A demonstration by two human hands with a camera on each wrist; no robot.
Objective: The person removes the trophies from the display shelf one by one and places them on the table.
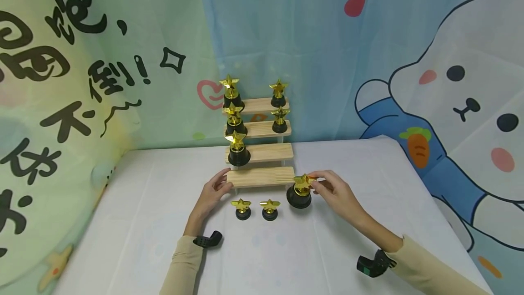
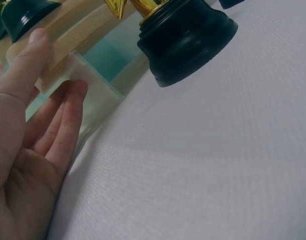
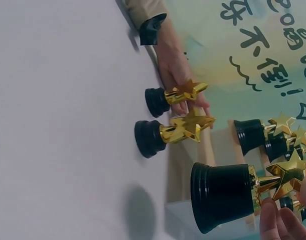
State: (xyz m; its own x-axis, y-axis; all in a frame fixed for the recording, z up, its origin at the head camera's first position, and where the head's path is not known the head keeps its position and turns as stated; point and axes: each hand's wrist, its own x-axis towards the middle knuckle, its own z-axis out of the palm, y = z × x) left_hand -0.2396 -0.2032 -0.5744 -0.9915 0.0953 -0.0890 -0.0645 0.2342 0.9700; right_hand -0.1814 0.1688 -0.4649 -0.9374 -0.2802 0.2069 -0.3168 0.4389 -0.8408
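A gold star trophy (image 1: 299, 195) with a wide black base is held in the air by my right hand (image 1: 337, 197), its thumb and fingers pinching the star. It is just right of the wooden tiered stand's lowest step (image 1: 262, 177). My left hand (image 1: 213, 193) grips the left end of that step, thumb at the front edge (image 2: 38, 37), the other fingers beside the clear side support (image 2: 95, 82). Two smaller star trophies, a left one (image 1: 242, 210) and a right one (image 1: 269, 210), stand upright on the table in front of the stand.
Three larger trophies line the left ends of the upper steps, the lowest of them (image 1: 239, 150) on the second step up. Two small trophies, one on the top step (image 1: 278, 93), stand at the right. A printed cloth backdrop (image 1: 286, 26) hangs behind the white-covered table (image 1: 135, 222).
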